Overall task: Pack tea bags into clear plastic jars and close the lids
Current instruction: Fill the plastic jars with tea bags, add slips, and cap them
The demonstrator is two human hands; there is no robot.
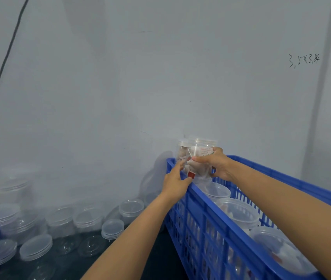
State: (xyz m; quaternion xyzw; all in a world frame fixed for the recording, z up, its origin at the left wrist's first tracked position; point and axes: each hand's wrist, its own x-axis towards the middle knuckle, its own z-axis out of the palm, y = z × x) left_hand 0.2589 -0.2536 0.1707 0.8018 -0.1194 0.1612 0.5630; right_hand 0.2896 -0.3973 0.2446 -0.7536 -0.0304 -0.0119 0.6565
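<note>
Lidded jars (239, 212) stand in a row along the blue crate's (205, 215) left wall, apparently packed for storage. At the crate's far left corner, the right hand (218, 165) grips a filled, lidded jar (202, 156) above the rim, probably to seat it. The left hand (175, 179) steadies its base with straight fingers; empty jars (60, 220) wait beside the crate.

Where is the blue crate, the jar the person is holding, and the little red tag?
blue crate (205, 201): head view, near top rim.
jar (202, 146): head view, upper clear wall under the lid.
red tag (191, 174): head view, middle of the tag.
</note>
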